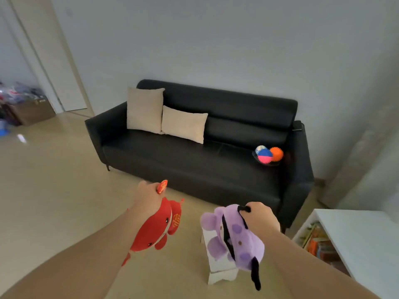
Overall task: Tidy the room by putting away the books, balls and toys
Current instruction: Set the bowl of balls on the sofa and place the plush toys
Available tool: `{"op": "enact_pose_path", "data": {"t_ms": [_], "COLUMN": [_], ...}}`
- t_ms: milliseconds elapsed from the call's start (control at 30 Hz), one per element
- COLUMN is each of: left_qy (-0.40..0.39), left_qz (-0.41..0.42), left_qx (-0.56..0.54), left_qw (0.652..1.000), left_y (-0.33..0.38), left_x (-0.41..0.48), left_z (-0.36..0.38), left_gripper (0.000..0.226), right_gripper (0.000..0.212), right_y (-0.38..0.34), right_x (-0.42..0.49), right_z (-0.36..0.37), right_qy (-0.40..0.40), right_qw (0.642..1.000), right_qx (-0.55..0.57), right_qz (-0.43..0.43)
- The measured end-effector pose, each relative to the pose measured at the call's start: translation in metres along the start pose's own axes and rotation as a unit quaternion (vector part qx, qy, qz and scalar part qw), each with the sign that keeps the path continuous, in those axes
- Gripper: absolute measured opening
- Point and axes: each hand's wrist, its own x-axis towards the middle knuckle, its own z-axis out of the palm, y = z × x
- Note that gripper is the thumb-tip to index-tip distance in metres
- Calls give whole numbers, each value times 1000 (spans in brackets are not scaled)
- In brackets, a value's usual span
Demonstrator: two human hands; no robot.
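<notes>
My left hand (148,194) grips a red plush toy (157,227) by its top, and the toy hangs below my wrist. My right hand (260,216) holds a purple spotted plush toy (237,238) with black trim, which also dangles. Both toys hang above the beige floor in front of a black sofa (194,165). Three spiky balls (268,155) sit in a dark bowl on the sofa's right seat. Books (317,240) stand inside the white shelf unit at the lower right.
Two cream cushions (166,117) lean against the sofa's back on the left. A small white stool (218,266) stands on the floor under the purple toy. A white shelf unit (356,234) fills the lower right. A cardboard box (32,112) and clutter lie far left.
</notes>
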Motion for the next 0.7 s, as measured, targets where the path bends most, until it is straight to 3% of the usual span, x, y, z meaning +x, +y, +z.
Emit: {"op": "enact_pose_path", "data": {"t_ms": [200,467,700], "left_qy": [30,-38,-66], "left_qz": [-53,-9,72], "left_qx": [-50,-64,-20], "left_qw": [997,997,995], "left_y": [-36,-31,-17], "left_x": [135,348,485], "left_z": [-13,-26,-30], "left_gripper": [33,34,33], "right_gripper": [25,16,8], "right_y": [-88,-201,-254], "right_x": [111,265,352], "right_z": [20,59,67], "right_qy": [-33,-59,-34], "right_qw": [994,988,997], "right_qx": [-68,-141,-39], "right_qz": [-82,10,62]}}
